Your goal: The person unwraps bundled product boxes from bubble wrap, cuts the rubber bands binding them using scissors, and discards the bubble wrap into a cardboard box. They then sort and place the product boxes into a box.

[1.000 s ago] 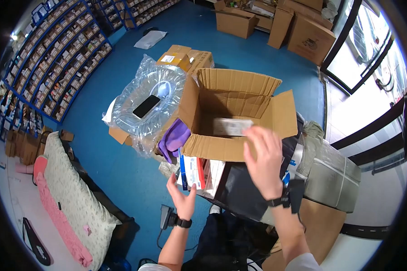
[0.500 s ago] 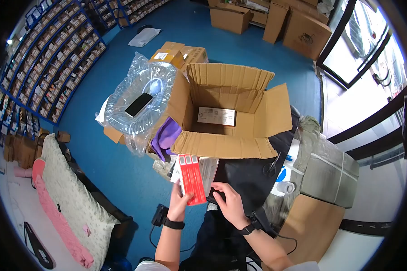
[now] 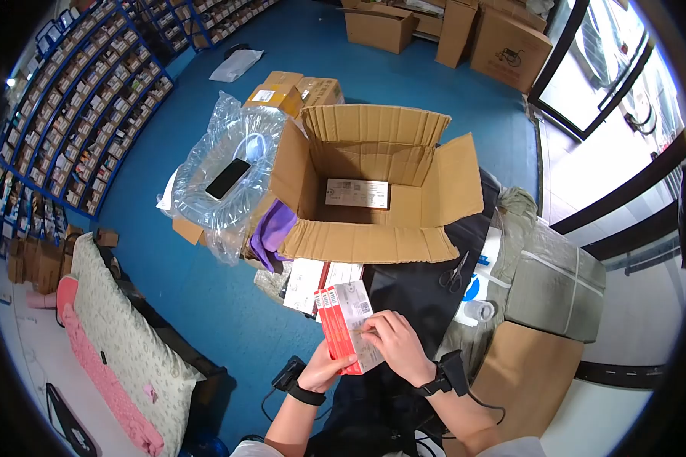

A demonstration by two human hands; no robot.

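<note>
My left hand point(image 3: 328, 367) is closed around a stack of three slim red-and-white boxes point(image 3: 335, 327), with the thumb over the red sides. Their printed white face is tilted toward my right. My right hand point(image 3: 396, 346) lies against that white face, fingers pinched together. A thin brownish strand shows at the fingertips, too small to name. Just beyond the stack, more white boxes with red edges point(image 3: 306, 283) lie on the black surface. Behind them stands an open cardboard box point(image 3: 373, 240), and a white labelled box point(image 3: 357, 193) lies flat on its bottom.
A phone point(image 3: 228, 179) rests on clear inflated plastic packaging point(image 3: 198, 199) left of the carton. Purple cloth point(image 3: 273, 231) hangs at its corner. Scissors point(image 3: 453, 276) and a clear cup point(image 3: 479, 311) are on the right, beside a strapped wrapped bale point(image 3: 552, 293). Shelves point(image 3: 76, 107) stand far left.
My left hand has drawn the stack lower and turned it, bringing its white printed face into view. My right hand has moved from beside the stack onto that face and pinched its fingers.
</note>
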